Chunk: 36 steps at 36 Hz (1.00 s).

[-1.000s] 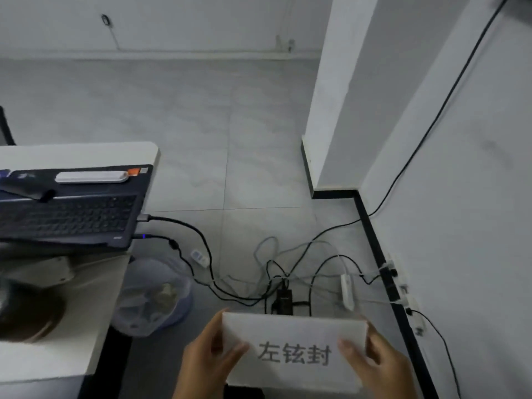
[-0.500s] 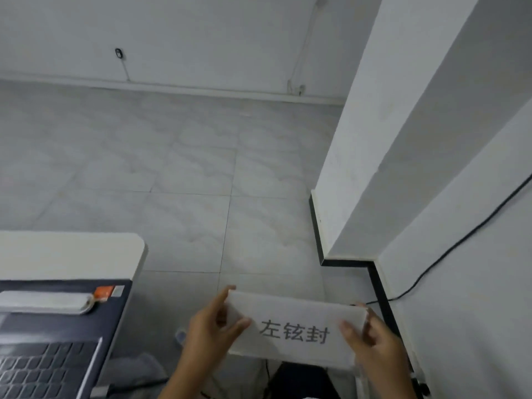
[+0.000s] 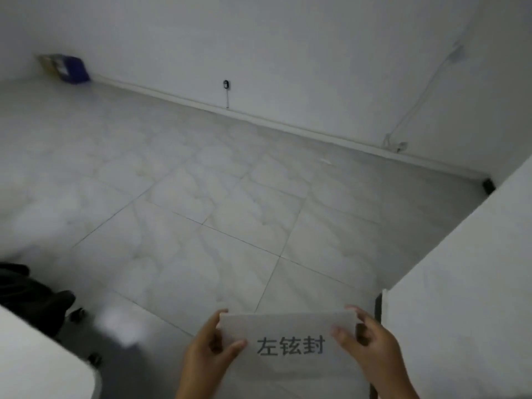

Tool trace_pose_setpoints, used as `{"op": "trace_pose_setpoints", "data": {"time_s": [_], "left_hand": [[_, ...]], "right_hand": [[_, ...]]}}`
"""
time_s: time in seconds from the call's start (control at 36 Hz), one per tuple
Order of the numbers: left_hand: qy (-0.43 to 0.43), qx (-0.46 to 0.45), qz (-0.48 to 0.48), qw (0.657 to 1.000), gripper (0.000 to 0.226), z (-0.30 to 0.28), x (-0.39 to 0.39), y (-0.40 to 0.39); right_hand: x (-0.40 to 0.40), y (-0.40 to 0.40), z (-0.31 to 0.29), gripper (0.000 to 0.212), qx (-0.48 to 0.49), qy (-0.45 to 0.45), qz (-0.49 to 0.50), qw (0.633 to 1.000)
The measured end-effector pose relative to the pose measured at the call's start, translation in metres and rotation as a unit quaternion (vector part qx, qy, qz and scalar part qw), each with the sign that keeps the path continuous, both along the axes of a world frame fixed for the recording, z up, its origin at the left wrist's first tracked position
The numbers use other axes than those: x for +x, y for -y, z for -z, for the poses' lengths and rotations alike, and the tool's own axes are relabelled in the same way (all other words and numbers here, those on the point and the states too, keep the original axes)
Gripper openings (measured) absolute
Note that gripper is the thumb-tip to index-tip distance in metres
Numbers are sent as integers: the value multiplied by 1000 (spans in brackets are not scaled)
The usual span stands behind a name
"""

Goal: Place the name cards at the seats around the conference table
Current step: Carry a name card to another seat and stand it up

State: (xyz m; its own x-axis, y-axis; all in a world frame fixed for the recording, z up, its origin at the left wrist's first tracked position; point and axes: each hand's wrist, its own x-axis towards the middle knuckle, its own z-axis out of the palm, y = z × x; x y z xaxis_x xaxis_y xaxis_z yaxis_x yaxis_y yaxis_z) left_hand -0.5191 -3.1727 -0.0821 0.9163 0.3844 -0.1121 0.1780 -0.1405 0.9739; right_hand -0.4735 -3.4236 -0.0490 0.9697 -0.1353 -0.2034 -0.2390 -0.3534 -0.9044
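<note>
A white paper name card (image 3: 288, 329) with three dark printed characters is held flat in front of me at the bottom of the view. My left hand (image 3: 208, 352) pinches its left edge, thumb on the face. My right hand (image 3: 367, 344) pinches its right edge the same way. The rounded white corner of the table (image 3: 43, 361) shows at the bottom left. No seat place or other card is in view.
Grey tiled floor (image 3: 230, 197) fills the middle. A white pillar (image 3: 466, 283) stands close on the right. A black wheeled chair (image 3: 31, 298) sits at the left edge. A blue box (image 3: 67, 67) lies by the far wall.
The view has swung up and to the left: the laptop, cables and bag are gone from sight, and open floor and the far wall now show. Both hands keep hold of the card.
</note>
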Motion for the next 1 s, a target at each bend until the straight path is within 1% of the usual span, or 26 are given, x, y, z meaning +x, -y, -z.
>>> {"op": "trace_pose_setpoints", "data": {"time_s": [0.08, 0.14, 0.17, 0.25, 0.33, 0.39, 0.47, 0.58, 0.72, 0.83, 0.94, 1.0], "left_hand": [[-12, 13, -30, 999, 56, 4, 41, -1], [-19, 19, -61, 998, 50, 6, 58, -5], [-19, 27, -74, 997, 48, 6, 65, -7], [-20, 39, -121, 992, 57, 3, 84, -24], [-32, 19, -165, 986, 48, 0, 102, -47], [-41, 18, -184, 982, 46, 0, 116, -67], [-45, 31, -199, 979, 54, 2, 149, -105], [-37, 43, -218, 974, 46, 1, 201, -173], [-27, 50, -218, 974, 51, -11, 256, -261], [-33, 42, -268, 962, 52, -18, 288, -318], [-40, 15, -319, 947, 51, -8, 317, -378], [-41, 9, -341, 939, 50, -4, 335, -412]], "right_hand": [[63, -2, -13, 36, 14, 3, -61, 998], [97, -10, -12, 37, 12, 7, -94, 995], [112, -16, -8, 37, 9, 7, -107, 994], [148, -42, 7, 39, 14, -14, -135, 991], [180, -74, 23, 43, 20, -28, -160, 986], [204, -98, 30, 39, 24, -35, -169, 985], [247, -146, 30, 37, 27, -28, -188, 981], [310, -220, 26, 36, 36, -10, -220, 975], [374, -314, 15, 37, 57, 10, -237, 970], [416, -382, 15, 40, 58, 7, -265, 963], [461, -456, 23, 40, 60, -19, -300, 952], [487, -499, 27, 40, 61, -19, -326, 943]]}}
